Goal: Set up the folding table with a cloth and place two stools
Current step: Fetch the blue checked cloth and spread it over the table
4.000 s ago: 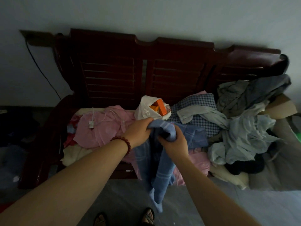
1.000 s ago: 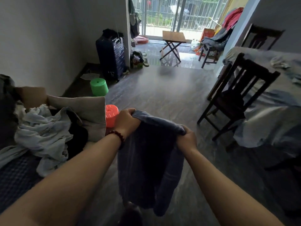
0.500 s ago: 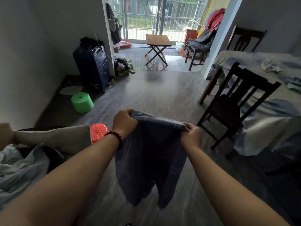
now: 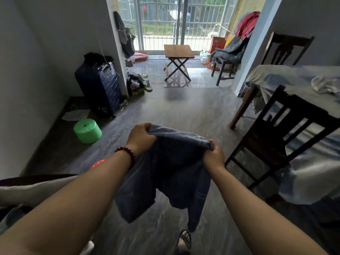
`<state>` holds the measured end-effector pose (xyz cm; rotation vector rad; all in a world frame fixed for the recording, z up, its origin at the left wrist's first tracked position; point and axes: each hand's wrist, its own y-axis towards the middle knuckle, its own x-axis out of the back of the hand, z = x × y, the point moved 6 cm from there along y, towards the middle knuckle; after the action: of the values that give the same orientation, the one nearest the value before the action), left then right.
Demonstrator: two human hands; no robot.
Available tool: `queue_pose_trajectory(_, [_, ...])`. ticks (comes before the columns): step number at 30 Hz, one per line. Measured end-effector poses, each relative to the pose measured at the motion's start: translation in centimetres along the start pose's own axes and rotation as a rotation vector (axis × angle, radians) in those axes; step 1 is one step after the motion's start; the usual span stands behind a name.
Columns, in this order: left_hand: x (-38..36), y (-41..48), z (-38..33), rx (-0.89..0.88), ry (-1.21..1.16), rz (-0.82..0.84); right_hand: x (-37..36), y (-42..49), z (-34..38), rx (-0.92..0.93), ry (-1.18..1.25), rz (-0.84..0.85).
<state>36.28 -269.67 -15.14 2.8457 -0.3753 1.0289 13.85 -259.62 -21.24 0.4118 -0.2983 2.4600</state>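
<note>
Two grips on one cloth in the head view: the left grip point(image 4: 141, 138) and right grip point(image 4: 214, 153) are each curled tight round a bunched top corner of the blue-grey cloth point(image 4: 174, 162), which hangs between and below them in loose folds. It looks soft, light and floppy, so there's no weight to fight, but it will likely sag and twist. I'd judge the corners the right hold, spread wide before laying. Far ahead of both grips stands the folding table point(image 4: 178, 50), legs open, its wooden tabletop near the barred doors point(image 4: 160, 24). Open floor point(image 4: 184, 111) runs from the grips to it. Left of the left grip sits a green stool point(image 4: 87, 131). Nearer in, a sliver of what is probably the orange stool point(image 4: 97, 163) peeks past the forearm. Close right of the right grip, a dark chair point(image 4: 281, 137) narrows the lane, and a suitcase point(image 4: 99, 87) stands ahead-left.
</note>
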Motion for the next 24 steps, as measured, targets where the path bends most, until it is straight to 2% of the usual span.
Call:
queue_pose_trajectory(5, [-0.4,8.2,-1.6,-0.023,0.148,-0.057,0.3,9.0,2.7,0.082,-0.093,0.032])
queue_pose_trajectory(12, [-2.3,16.5,-2.7,-0.013,0.105,-0.103,0.1,18.1,3.7,0.121,-0.197,0.086])
queue_pose_trajectory(16, [-3.7,21.5,-1.9,-0.022,0.127,-0.061,-1.1,22.4,3.5,0.112,-0.248,0.111])
queue_pose_trajectory(20, [-4.9,27.3,-1.2,-0.027,0.177,0.031,-2.6,27.5,4.2,0.088,-0.248,0.051])
queue_pose_trajectory(24, [-5.7,34.5,-0.5,0.003,0.111,0.05,-5.2,33.7,5.2,0.059,-0.201,0.024])
